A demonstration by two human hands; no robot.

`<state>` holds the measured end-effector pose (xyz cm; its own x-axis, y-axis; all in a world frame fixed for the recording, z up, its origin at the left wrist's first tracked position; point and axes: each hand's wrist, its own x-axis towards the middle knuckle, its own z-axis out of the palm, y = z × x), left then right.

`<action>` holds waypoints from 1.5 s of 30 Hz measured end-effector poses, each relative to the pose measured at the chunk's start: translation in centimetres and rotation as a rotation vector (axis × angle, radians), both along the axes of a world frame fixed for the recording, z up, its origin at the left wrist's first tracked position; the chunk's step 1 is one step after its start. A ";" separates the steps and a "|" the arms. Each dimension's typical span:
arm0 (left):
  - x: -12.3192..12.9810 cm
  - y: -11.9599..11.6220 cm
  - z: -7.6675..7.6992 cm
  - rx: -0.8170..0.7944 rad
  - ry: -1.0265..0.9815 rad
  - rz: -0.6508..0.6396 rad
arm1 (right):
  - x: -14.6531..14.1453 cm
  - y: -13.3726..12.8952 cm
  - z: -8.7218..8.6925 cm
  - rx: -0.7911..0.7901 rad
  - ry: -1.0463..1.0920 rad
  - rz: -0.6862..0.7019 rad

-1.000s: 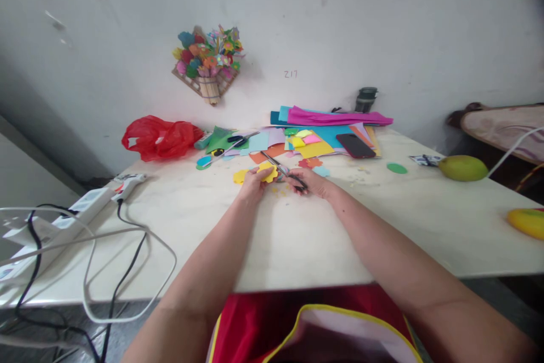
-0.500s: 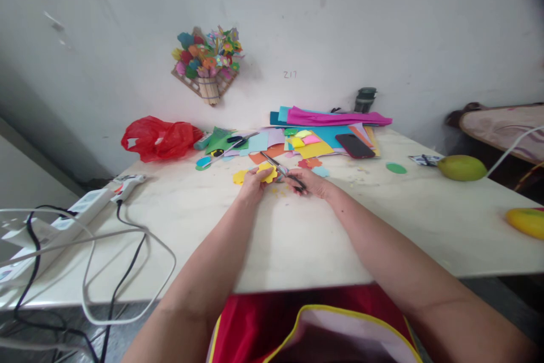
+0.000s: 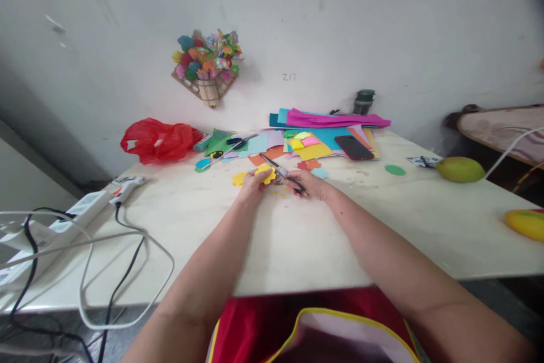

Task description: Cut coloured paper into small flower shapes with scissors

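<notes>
My left hand point(image 3: 253, 183) is closed on a yellow flower-shaped cutout point(image 3: 266, 174) with scalloped edges. In my right hand point(image 3: 308, 183) is a pair of scissors point(image 3: 280, 169), its blades pointing away and to the left, close beside the yellow flower. Whether the blades touch the flower I cannot tell. Another yellow cutout point(image 3: 239, 179) lies on the table just left of my left hand. Orange-red flower cutouts point(image 3: 309, 165) and a light blue cutout point(image 3: 319, 173) lie beyond my right hand. Small yellow scraps point(image 3: 278, 195) are scattered below the hands.
Coloured sheets point(image 3: 317, 150) lie at the back with a phone point(image 3: 354, 148) on them. A second pair of scissors point(image 3: 238, 141) and a red plastic bag point(image 3: 159, 141) are at the back left. A power strip point(image 3: 87, 208) with cables runs along the left; a green mango point(image 3: 460, 170) lies right.
The scissors' blades look closer together now. Both hands stay in nearly the same place, and the whole view has shifted very slightly.
</notes>
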<state>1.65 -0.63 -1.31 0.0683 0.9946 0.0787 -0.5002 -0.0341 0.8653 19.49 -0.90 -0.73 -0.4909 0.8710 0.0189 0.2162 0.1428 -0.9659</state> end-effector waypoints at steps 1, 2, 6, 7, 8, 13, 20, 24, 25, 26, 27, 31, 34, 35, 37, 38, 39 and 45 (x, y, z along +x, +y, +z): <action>0.0 0.0 0.0 0.002 -0.002 -0.001 | 0.0 -0.1 0.1 0.000 0.000 0.000; 0.0 0.0 -0.1 0.003 -0.004 0.000 | 0.0 -0.1 0.1 0.000 0.000 0.001; -0.2 0.2 -0.3 -0.015 -0.010 0.004 | 0.0 -0.1 0.2 -0.007 -0.002 0.008; -0.2 0.2 -0.3 -0.020 -0.014 0.007 | 0.0 -0.2 0.3 -0.008 -0.002 0.010; -0.2 0.3 -0.3 -0.025 -0.018 0.009 | -0.1 -0.2 0.3 -0.008 -0.002 0.009; -0.1 0.1 -0.1 -0.043 -0.027 0.020 | -0.2 -0.5 0.6 -0.016 0.008 -0.001; -0.1 0.1 -0.1 -0.042 -0.026 0.024 | -0.3 -0.5 0.7 -0.057 0.034 -0.020; -0.1 0.1 -0.1 -0.053 -0.022 0.031 | -0.3 -0.4 0.6 -0.072 0.048 -0.017; -0.1 0.1 0.0 -0.056 -0.018 0.034 | -0.3 -0.3 0.5 -0.071 0.047 -0.018; -0.2 0.1 -0.1 -0.055 -0.012 0.033 | -0.2 -0.2 0.5 -0.067 0.043 -0.016; -0.2 0.1 -0.1 -0.051 -0.006 0.028 | -0.1 -0.2 0.4 -0.058 0.038 -0.012; -0.2 0.2 -0.3 -0.019 0.009 0.003 | 0.4 0.0 0.2 -0.015 0.034 0.014; -0.2 0.3 -0.4 -0.017 0.050 -0.001 | 0.6 0.1 0.1 -0.012 0.053 0.019; -0.2 0.2 -0.4 -0.019 0.069 -0.002 | 0.7 0.1 0.0 -0.013 0.059 0.021; -0.2 0.2 -0.4 -0.015 0.104 -0.009 | 0.8 0.2 0.0 -0.008 0.067 0.025; -0.2 0.1 -0.4 -0.003 0.118 -0.014 | 0.8 0.2 0.0 -0.006 0.068 0.026; -0.2 0.1 -0.3 0.014 0.132 -0.022 | 0.8 0.2 0.0 -0.005 0.067 0.027; -0.1 -0.3 -0.1 0.070 0.193 -0.091 | 0.8 0.0 0.2 -0.005 0.054 0.028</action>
<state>1.54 -0.90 -1.43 0.1779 0.9761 0.1244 -0.3292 -0.0601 0.9424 20.25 -0.92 -0.56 -0.5139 0.8568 0.0419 0.1592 0.1432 -0.9768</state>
